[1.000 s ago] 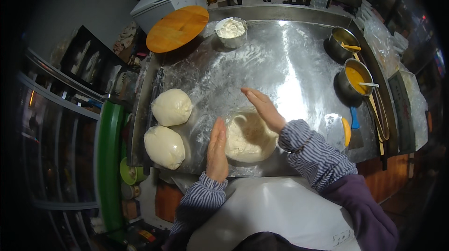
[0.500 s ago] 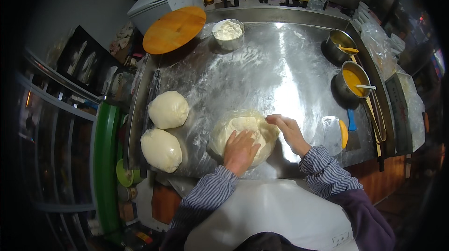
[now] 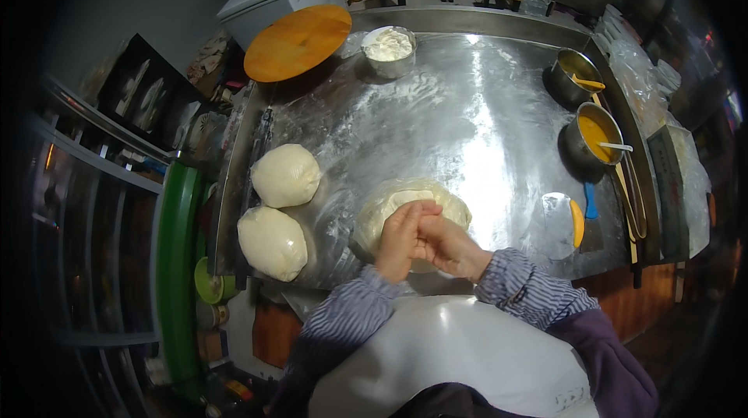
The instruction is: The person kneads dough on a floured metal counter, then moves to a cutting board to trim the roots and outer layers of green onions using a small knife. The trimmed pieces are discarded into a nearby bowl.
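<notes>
My left hand (image 3: 397,241) and my right hand (image 3: 452,246) meet over a pale dough mass (image 3: 413,196) at the near middle of the table. Clear plastic film (image 3: 370,219) surrounds this dough, spread open around its top. The left hand has its fingers stretched out and leaning against the right. My right hand is cupped in toward the left palm; its fingertips are mostly hidden, and anything between the hands cannot be made out. To the left sit two rounded dough balls, one farther (image 3: 285,175) and one nearer (image 3: 272,243), both with a shiny, wrapped look.
A flour-dusted metal table (image 3: 389,130) has raised edges. At the back stand a bowl of flour (image 3: 389,48) and a round wooden board (image 3: 298,42). On the right are a pot with yellow liquid (image 3: 596,134), a darker pot (image 3: 576,75) and a yellow-handled scraper (image 3: 576,223).
My left hand has lifted off the dough, where it lay flat. My right hand has moved left from the film's edge, and both hands now touch. The view has shifted slightly.
</notes>
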`<state>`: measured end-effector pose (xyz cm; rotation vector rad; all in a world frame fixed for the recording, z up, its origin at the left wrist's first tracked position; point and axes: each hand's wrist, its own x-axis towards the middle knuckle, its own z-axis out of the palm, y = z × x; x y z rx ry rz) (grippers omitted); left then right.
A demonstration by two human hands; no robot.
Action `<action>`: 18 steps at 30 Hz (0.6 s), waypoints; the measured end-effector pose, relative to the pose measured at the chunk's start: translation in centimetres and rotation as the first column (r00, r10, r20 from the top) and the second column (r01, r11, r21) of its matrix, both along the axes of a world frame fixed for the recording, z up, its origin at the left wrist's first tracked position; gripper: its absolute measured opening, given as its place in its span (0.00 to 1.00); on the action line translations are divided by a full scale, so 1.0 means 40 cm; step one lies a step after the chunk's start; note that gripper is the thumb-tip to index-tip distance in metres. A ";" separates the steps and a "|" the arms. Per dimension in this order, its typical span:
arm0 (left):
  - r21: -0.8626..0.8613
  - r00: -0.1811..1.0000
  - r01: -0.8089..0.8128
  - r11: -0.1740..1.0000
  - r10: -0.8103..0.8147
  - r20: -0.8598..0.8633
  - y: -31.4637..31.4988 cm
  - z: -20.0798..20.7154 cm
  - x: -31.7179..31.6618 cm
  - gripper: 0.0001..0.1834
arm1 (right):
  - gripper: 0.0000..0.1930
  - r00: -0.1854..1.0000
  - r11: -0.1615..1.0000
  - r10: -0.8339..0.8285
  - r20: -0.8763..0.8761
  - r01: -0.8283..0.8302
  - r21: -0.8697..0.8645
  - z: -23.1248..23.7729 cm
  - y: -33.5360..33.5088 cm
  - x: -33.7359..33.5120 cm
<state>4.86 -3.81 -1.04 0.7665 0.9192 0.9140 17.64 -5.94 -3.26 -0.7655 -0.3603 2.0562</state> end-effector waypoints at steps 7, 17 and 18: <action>-0.131 0.931 -0.362 0.923 0.364 -0.009 -0.002 -0.034 0.001 0.15 | 0.16 0.608 0.698 -0.239 0.757 -0.435 0.569 0.064 -0.015 -0.040; -0.002 0.924 -0.329 0.944 0.322 0.208 0.011 -0.003 0.003 0.37 | 0.30 0.641 0.500 -0.297 0.707 -0.527 0.687 0.042 -0.004 -0.064; -0.067 0.917 -0.315 0.947 0.322 0.235 -0.004 0.001 0.013 0.37 | 0.31 0.580 0.524 -0.334 0.743 -0.541 0.657 0.030 0.018 -0.081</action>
